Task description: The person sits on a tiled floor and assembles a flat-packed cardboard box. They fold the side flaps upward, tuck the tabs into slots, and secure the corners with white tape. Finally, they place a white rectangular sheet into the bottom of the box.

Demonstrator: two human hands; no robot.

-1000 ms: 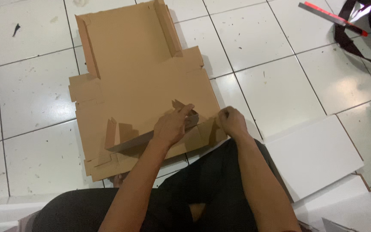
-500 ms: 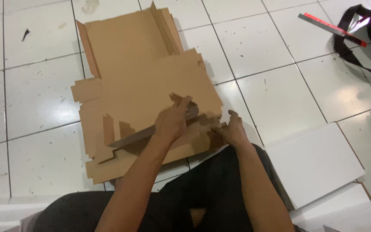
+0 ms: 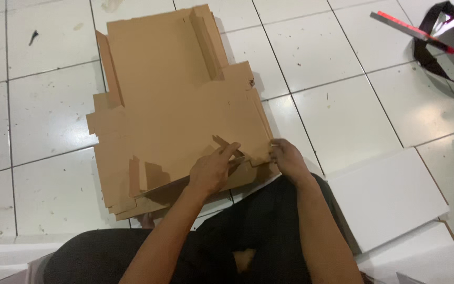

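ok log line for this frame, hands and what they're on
left hand on near edge of flat cardboard sheet | right hand pinching its near right corner | sheet lies on white tiled floor

Your left hand [image 3: 214,168] and right hand [image 3: 288,159] sit at the near edge of the flat cardboard sheet [image 3: 174,105], which covers the middle of the tiled floor [image 3: 342,115]. Two raised flaps stand in your way on it: the left flap [image 3: 109,71] and the right flap [image 3: 206,44], both upright at the far end, with a flat lane between them. To your left the floor lies open beside the sheet. To your right bare tiles give room as far as the white board [image 3: 390,197], which lies near your right forearm. Farther right, the red-edged strip [image 3: 411,31] and black strap [image 3: 442,58] lie well apart.
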